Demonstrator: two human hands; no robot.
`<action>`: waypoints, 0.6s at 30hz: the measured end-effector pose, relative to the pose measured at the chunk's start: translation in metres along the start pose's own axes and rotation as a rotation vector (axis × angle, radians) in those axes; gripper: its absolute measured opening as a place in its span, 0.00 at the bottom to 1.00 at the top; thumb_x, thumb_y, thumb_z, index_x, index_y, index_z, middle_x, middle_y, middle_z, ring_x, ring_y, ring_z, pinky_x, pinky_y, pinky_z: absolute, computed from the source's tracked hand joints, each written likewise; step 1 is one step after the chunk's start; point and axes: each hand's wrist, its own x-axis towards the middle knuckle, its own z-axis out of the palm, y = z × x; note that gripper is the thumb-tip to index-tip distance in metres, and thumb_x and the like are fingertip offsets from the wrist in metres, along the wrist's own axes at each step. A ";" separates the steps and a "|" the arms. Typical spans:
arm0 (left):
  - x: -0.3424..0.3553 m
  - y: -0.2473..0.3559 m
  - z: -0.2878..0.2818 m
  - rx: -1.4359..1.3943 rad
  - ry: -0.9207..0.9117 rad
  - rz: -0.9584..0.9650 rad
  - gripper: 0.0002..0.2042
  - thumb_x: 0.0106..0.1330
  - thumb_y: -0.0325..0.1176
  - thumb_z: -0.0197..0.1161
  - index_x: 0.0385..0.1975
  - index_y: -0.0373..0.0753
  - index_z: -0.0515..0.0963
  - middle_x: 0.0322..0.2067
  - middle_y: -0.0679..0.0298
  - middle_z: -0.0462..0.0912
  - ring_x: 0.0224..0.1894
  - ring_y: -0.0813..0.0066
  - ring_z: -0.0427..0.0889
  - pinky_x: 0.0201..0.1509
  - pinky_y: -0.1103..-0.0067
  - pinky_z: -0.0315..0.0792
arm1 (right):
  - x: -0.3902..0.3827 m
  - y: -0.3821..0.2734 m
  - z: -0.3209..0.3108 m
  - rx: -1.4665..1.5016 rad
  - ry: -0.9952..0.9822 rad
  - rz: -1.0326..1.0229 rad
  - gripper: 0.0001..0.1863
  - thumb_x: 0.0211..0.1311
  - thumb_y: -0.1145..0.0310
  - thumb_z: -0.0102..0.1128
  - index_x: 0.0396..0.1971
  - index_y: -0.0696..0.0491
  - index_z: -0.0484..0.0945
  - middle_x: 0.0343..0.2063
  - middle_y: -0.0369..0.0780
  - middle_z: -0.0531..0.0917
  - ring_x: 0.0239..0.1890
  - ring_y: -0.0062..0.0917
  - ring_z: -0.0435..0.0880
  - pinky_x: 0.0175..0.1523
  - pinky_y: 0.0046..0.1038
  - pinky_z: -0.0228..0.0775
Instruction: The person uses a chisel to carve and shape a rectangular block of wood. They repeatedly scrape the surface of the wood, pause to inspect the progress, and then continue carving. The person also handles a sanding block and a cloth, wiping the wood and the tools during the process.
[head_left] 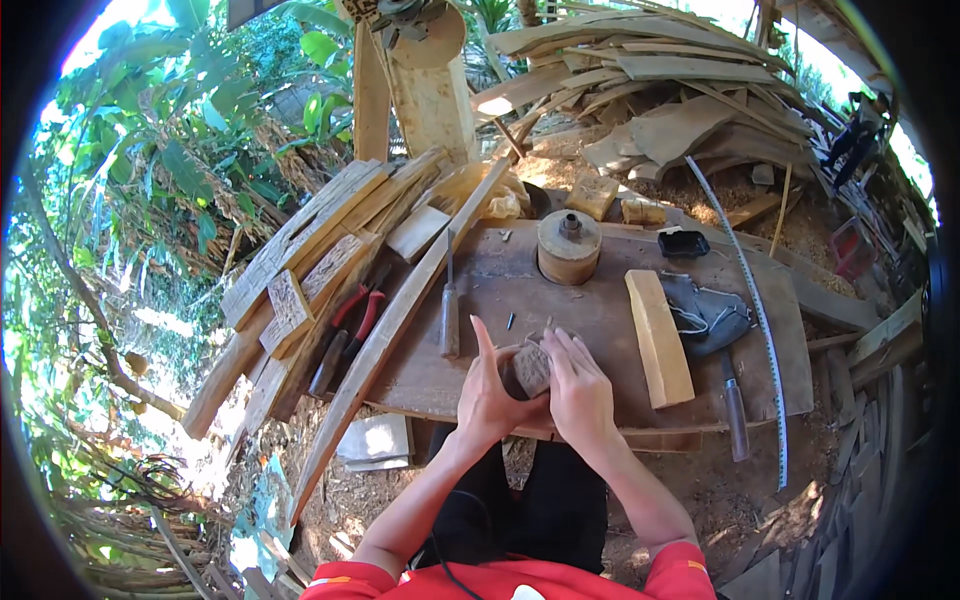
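Observation:
Between my two hands, close to the front edge of the worktable (420, 385), is a small rounded brown block (534, 368) with a rough, fibrous-looking face. My left hand (487, 397) cups its left side, one finger pointing up and away from it. Fingers of my right hand (580, 390) press together along its right side. Whether the block is wood or coconut shell I cannot tell. Left of my hands lies a slim tool with a wooden handle (450, 322). Just beyond them is a small dark pin (511, 321).
A wooden cylinder with a metal centre (569, 248) stands mid-table. To the right lie a squared timber block (660, 340), grey cloth (708, 312), black tray (683, 244), chisel (735, 410) and long measuring strip (750, 280). Planks (310, 240) and red-handled pliers (358, 318) crowd the left.

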 end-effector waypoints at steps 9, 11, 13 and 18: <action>0.000 -0.008 0.007 0.005 0.040 -0.020 0.74 0.49 0.35 0.86 0.79 0.28 0.22 0.54 0.46 0.86 0.56 0.48 0.85 0.64 0.62 0.76 | -0.019 -0.027 0.006 0.067 -0.020 -0.081 0.20 0.62 0.78 0.58 0.55 0.64 0.80 0.52 0.55 0.87 0.57 0.47 0.87 0.63 0.42 0.80; -0.003 -0.010 0.005 -0.005 0.055 0.008 0.73 0.50 0.35 0.85 0.79 0.29 0.23 0.53 0.46 0.86 0.55 0.48 0.86 0.63 0.63 0.77 | -0.022 -0.036 0.002 0.126 -0.042 -0.155 0.21 0.62 0.78 0.60 0.55 0.64 0.80 0.52 0.55 0.87 0.57 0.50 0.86 0.62 0.42 0.80; -0.004 -0.006 0.001 0.010 0.061 -0.002 0.73 0.50 0.34 0.85 0.79 0.30 0.23 0.53 0.45 0.86 0.54 0.48 0.86 0.62 0.63 0.77 | 0.001 -0.016 0.000 0.090 -0.002 -0.016 0.21 0.61 0.77 0.60 0.55 0.64 0.79 0.53 0.55 0.86 0.57 0.49 0.86 0.63 0.43 0.79; -0.003 -0.005 0.008 0.043 0.067 -0.084 0.75 0.46 0.36 0.87 0.81 0.33 0.23 0.52 0.45 0.87 0.54 0.47 0.87 0.61 0.64 0.78 | -0.023 -0.024 0.009 0.133 -0.030 -0.103 0.22 0.62 0.75 0.59 0.56 0.64 0.78 0.54 0.57 0.85 0.57 0.45 0.86 0.63 0.41 0.79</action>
